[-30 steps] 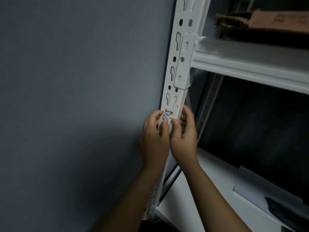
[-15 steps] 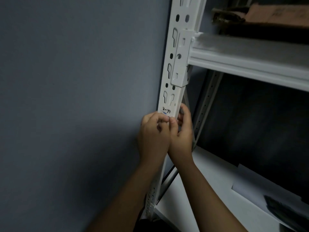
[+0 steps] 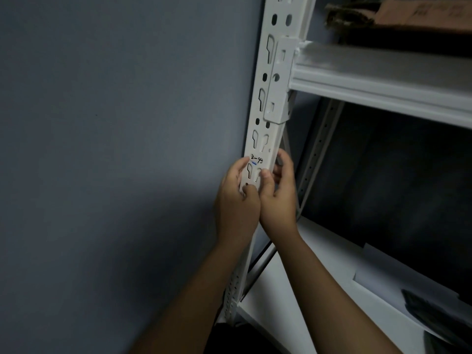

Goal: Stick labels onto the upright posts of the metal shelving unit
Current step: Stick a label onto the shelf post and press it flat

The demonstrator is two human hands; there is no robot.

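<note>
Both forearms are reaching up from the lower edge of the view, converging side by side. The left hand [image 3: 236, 200] is wrapping around the upright post [image 3: 265, 139] from its left side, fingers curling behind the edge and thumb lying on the front face. The right hand [image 3: 278, 192] is wrapping around the right side, thumb pressing on the front face, fingers curling around the far edge. The two hands are touching at the thumb bases.

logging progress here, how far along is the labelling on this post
Done: a handwritten label sits on the front of the white post. In hand: the left hand and right hand grip the post around it, thumbs pressing just below. Left: letting go; other posts are not shown labelled.
</note>
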